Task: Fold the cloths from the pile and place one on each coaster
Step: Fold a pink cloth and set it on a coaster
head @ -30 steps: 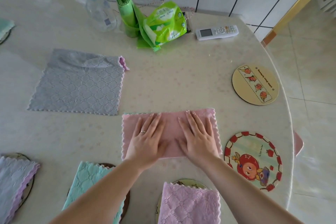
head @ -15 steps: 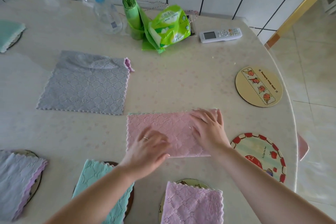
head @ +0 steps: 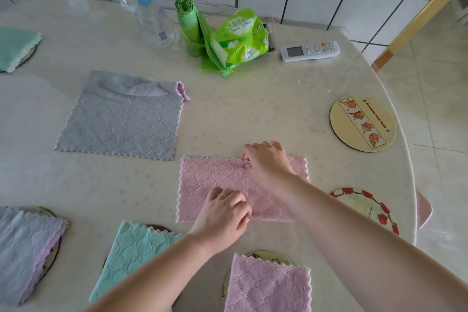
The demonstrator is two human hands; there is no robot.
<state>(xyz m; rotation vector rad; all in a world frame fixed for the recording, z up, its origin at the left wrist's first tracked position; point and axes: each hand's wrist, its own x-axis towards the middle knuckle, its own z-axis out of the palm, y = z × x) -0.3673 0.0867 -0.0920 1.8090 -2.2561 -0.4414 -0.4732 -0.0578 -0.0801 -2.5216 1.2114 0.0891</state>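
A pink cloth (head: 207,182), folded once into a strip, lies on the table in front of me. My right hand (head: 266,162) pinches its far edge near the middle. My left hand (head: 224,213) pinches its near edge near the middle. A grey cloth (head: 121,119) lies spread flat at the left. Two coasters are bare: a yellow one (head: 362,123) at the right and a red-rimmed one (head: 367,208) beside my right forearm. Folded cloths sit on other coasters: green (head: 134,251), lilac (head: 268,284), grey-lilac (head: 25,246) and a green one at far left (head: 15,45).
At the back stand a clear pump bottle (head: 152,20), a roll of green bags (head: 188,25), a green tissue pack (head: 240,38) and a white remote (head: 310,50). The round table's edge (head: 410,172) curves down the right side, with tiled floor beyond.
Both hands were pressing flat on the pink strip. They have since shifted: the right to the far edge, the left to the near edge, fingers now curled and pinching the cloth.
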